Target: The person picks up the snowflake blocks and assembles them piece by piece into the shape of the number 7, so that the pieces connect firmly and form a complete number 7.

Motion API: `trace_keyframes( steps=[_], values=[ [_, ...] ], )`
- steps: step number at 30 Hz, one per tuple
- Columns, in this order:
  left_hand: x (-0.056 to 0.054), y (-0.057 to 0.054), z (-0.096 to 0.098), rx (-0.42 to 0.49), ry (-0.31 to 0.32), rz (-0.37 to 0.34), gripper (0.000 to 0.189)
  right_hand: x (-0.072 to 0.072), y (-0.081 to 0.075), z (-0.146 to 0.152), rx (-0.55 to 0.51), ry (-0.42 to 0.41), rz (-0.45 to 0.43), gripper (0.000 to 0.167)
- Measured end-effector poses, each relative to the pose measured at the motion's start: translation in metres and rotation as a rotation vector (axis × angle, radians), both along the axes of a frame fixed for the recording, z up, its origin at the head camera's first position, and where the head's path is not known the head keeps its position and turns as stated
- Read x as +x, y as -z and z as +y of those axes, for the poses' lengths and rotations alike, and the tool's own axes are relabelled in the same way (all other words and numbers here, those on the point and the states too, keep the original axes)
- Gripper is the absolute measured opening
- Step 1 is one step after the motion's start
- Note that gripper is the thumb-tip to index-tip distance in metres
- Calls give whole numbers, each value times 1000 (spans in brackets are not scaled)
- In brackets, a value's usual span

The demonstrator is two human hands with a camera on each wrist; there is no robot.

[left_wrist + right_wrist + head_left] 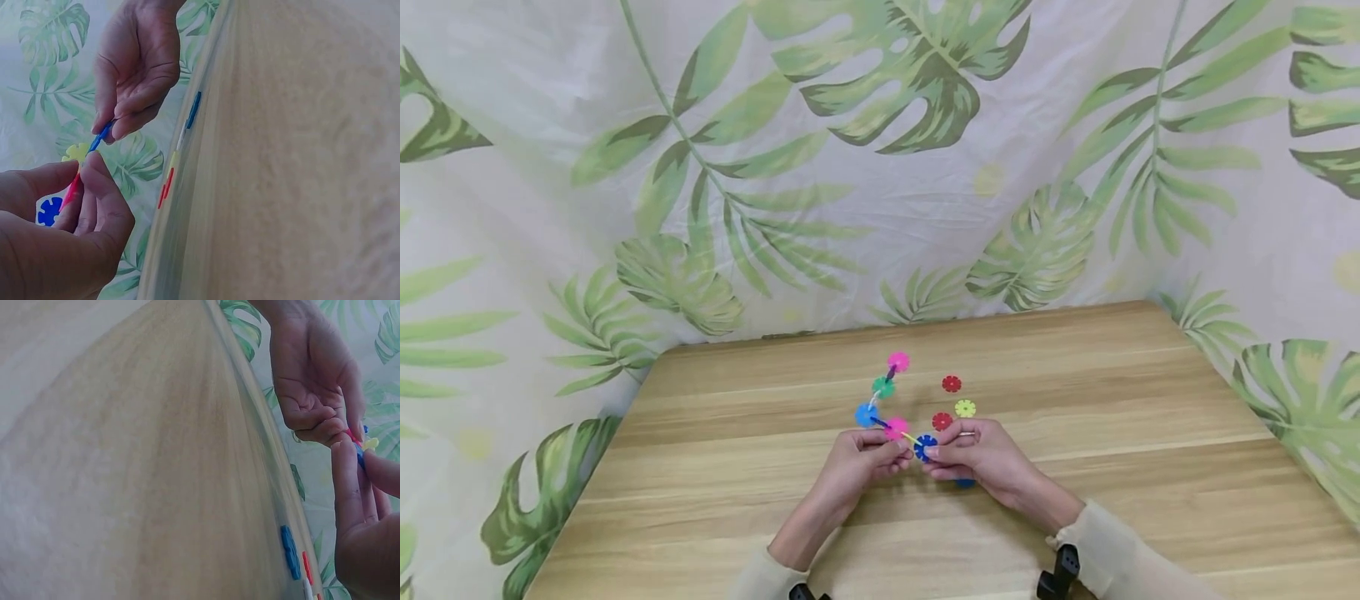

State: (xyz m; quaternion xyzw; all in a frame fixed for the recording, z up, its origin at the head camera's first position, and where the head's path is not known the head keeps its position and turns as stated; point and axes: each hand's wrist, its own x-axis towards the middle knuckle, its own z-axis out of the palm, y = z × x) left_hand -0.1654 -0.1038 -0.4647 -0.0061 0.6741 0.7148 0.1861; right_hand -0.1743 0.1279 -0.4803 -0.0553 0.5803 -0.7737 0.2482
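Note:
A chain of notched plastic snowflake discs is held up over the table, with pink, green and light blue discs point(867, 415) alternating with discs seen edge-on. Near its lower end my left hand point(850, 465) pinches a pink disc point(895, 428) between thumb and fingers. My right hand point(988, 462) pinches a dark blue disc point(925, 447) by its edge. Between the two hands a yellow disc point(76, 152) sits edge-on in the head view, linking pink and blue. Fingertips partly cover the slots, so how deep the blue disc sits cannot be told.
Loose discs lie on the wooden table point(715, 467) beyond my right hand: red discs point(951, 383) and a yellow-green disc point(965, 408). Another blue disc point(966, 482) is partly hidden below that hand. A leaf-patterned cloth point(880, 208) hangs behind the table.

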Motion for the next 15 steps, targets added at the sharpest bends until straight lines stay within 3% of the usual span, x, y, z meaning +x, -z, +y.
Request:
trace_keyframes(
  steps=[10,15],
  values=[
    [3,1,-1,-19,15,8,29,2,0,-5,-11,-2,-7,22],
    [2,3,0,-42,54,34,29,3,1,-6,-24,-4,-5,25]
  ],
)
